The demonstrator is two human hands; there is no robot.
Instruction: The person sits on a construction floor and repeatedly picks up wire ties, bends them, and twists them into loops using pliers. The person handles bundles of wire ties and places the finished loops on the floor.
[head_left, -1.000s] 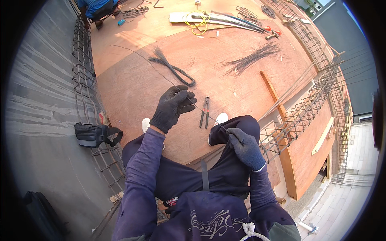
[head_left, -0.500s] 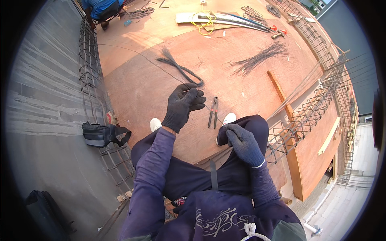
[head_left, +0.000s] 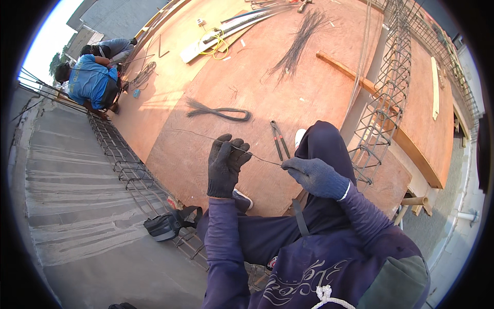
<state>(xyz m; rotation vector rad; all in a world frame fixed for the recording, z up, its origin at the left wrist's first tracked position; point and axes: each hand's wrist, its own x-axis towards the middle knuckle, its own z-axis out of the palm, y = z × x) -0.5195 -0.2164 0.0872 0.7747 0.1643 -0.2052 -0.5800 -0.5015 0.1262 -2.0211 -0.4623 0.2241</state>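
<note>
Reddish plywood point(head_left: 180, 159) is spreading beneath, a grey cement surface point(head_left: 82, 180) flanking it at left. Cutters point(head_left: 274, 126) and a folded wire bundle point(head_left: 201, 109) are lying just beyond the hands; a rebar cage point(head_left: 383, 98) is running along the right. The thin wire point(head_left: 265, 160) is spanning both hands above the plywood, its long axis slanting far-left to near-right. The right hand point(head_left: 316, 176) is pinching 1 end; the left hand point(head_left: 225, 165) is half curling around the wire, its firmness unclear.

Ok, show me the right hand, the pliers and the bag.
Right hand point(head_left: 315, 176): head view, on the back of the glove.
Pliers point(head_left: 282, 141): head view, on one red handle.
Bag point(head_left: 163, 225): head view, on its black body.
</note>
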